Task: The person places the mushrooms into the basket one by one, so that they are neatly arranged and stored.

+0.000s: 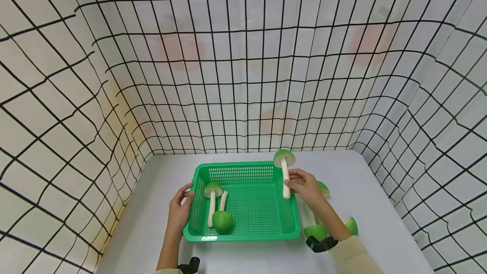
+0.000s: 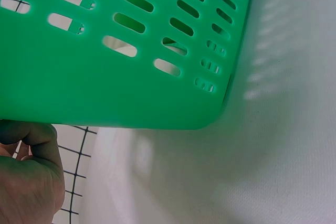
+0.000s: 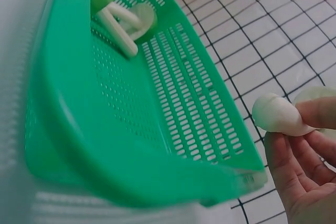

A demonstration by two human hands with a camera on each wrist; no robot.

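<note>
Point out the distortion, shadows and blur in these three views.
Head view: the black grid bows toward the sides, probably lens distortion; left wrist view: the green basket casts a soft-edged shadow on the white tabletop, with light streaks beside it; right wrist view: the basket's near rim is blurred, its far-side slots crisper.

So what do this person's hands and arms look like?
The left hand and right hand are bare, without gloves. A chunky black left wrist device and black right wrist device are worn. A plain beige right sleeve shows; of the beige left sleeve, just an edge.
</note>
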